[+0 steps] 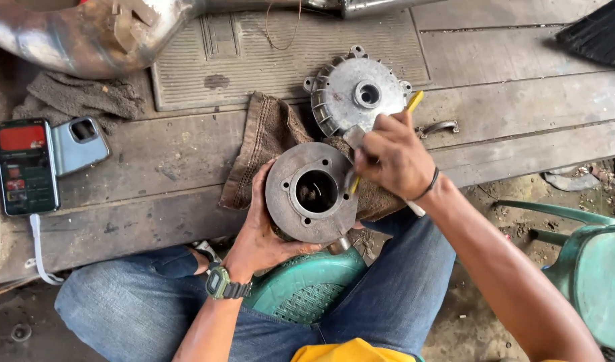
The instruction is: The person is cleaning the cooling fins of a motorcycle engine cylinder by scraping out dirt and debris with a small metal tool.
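The left hand point(260, 231) grips a round metal engine cylinder point(312, 193) from below, holding it above the person's lap at the edge of the wooden surface point(153, 161). The right hand point(394, 157) is closed around a yellow-handled scraper point(381, 144), its blade touching the cylinder's rim. A finned metal cover point(355, 95) and brown rag point(270, 134) lie just behind.

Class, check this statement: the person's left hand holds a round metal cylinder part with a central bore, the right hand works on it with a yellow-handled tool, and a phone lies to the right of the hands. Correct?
Not quite. In the head view the phone lies left of the hands, on the wooden boards. The rest stands: the left hand holds the round metal part, and the right hand works with the yellow-handled tool.
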